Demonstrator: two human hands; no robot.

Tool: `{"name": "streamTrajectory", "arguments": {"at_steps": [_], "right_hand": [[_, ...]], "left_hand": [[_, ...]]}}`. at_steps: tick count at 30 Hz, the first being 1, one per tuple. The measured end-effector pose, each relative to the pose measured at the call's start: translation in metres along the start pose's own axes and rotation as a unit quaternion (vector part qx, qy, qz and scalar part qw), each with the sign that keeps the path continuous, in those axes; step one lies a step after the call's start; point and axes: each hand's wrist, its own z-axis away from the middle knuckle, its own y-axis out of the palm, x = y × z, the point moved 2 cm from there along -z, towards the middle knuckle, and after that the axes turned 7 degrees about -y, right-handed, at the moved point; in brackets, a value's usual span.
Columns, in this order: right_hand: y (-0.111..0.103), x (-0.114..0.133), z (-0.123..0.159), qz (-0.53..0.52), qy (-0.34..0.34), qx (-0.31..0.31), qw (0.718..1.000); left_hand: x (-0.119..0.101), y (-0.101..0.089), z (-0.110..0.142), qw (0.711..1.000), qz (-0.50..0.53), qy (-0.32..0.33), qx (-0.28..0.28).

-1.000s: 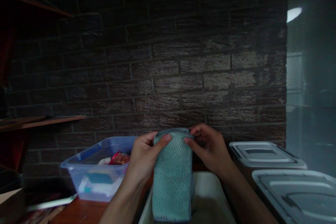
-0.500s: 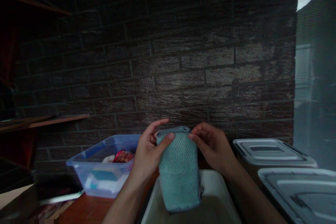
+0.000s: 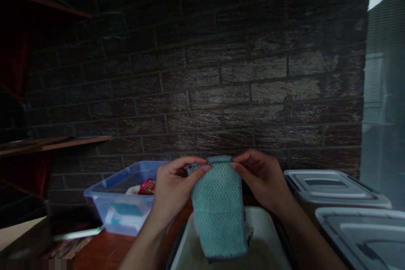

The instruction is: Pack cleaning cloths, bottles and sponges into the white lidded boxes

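Note:
A folded teal cloth [image 3: 220, 215] with a dark checked edge hangs between my two hands. My left hand [image 3: 175, 187] pinches its top left corner between thumb and fingers. At the top right corner, the thumb and fingertips of my right hand [image 3: 261, 179] are closed on the same edge. Below the cloth is a pale, open plastic tub [image 3: 267, 228]; the cloth's lower end hangs in front of it and hides part of its inside.
On the left, a clear bluish plastic bin [image 3: 118, 215] holds a red item [image 3: 147, 186] and white and blue things. Two grey-lidded boxes [image 3: 329, 183] stand at the right. Wooden shelves [image 3: 79, 142] jut out at the far left. A dark brick wall [image 3: 202, 71] rises behind.
My left fingers have come down from a raised position onto the cloth's top edge. The cloth's top edge is now stretched straighter. The view has shifted slightly.

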Motion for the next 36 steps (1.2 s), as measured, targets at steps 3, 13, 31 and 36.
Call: {"name": "streamTrajectory", "arguments": {"at_steps": [3, 13, 31, 36], "right_hand": [[-0.0009, 0.0024, 0.0005, 0.008, 0.0, 0.001, 1.0], [-0.0016, 0.0062, -0.0014, -0.029, 0.016, 0.015, 0.999], [0.0018, -0.0012, -0.0032, -0.028, 0.041, -0.005, 0.999], [0.0017, -0.0021, -0.0029, 0.006, 0.027, 0.0, 1.0]], "left_hand": [[-0.0017, -0.0023, 0.0006, 1.0, 0.009, -0.012, -0.009], [-0.0038, -0.0045, 0.0007, 0.997, 0.044, -0.053, -0.023], [-0.0012, -0.0005, -0.0006, 0.996, 0.042, -0.066, -0.031], [-0.0034, 0.0047, 0.0002, 0.998, 0.037, -0.054, 0.001]]}}
